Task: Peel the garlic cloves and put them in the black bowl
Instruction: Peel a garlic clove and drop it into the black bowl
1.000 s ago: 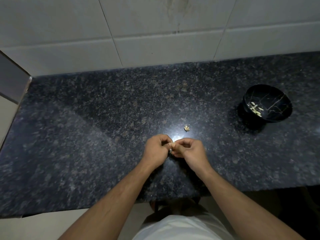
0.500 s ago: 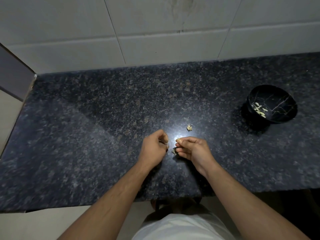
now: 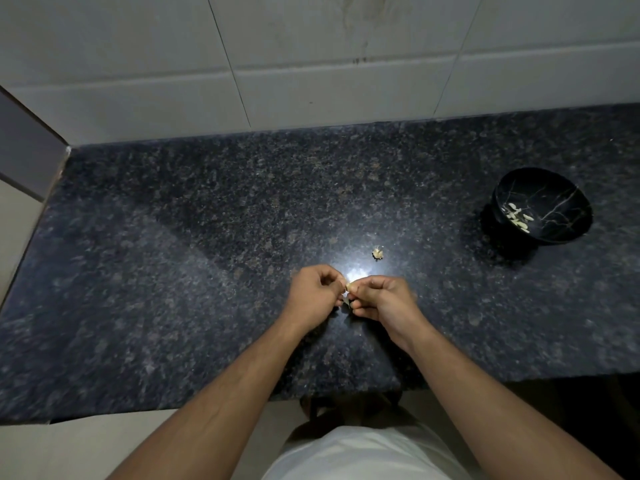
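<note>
- Far left there's a grey panel (image 3: 27, 147) butting up against the end of the bench (image 3: 173, 271), which is dark speckled granite. White wall tiles (image 3: 311, 46) run along the back.
- Left hand (image 3: 317, 297) sits above the front-middle of the bench, fingers curled in tight, thumb and fingertips pinching at the garlic clove (image 3: 349, 289).
- The clove is right between the two hands, basically wedged where the fingertips meet. Only a tiny pale bit of it shows, so I can't tell how much skin is on it. A pale scrap pokes out just under it; can't say if it's peel or part of the clove.
- Right hand (image 3: 381, 297) mirrors the left, its grip closed on the same clove from the other side, knuckles up, the two hands touching or as good as.
- A bright light glare sits on the bench just behind the hands.
- A bit further back and right, a small papery garlic scrap (image 3: 378, 253) lies on its own, clear of both hands.
- Way over on the right, well apart from the hands, is the black bowl (image 3: 554, 195) with pale vein lines, and a few peeled cloves (image 3: 518, 216) sit inside toward its left wall.
- Bottom edge: white shirt (image 3: 363, 455).
</note>
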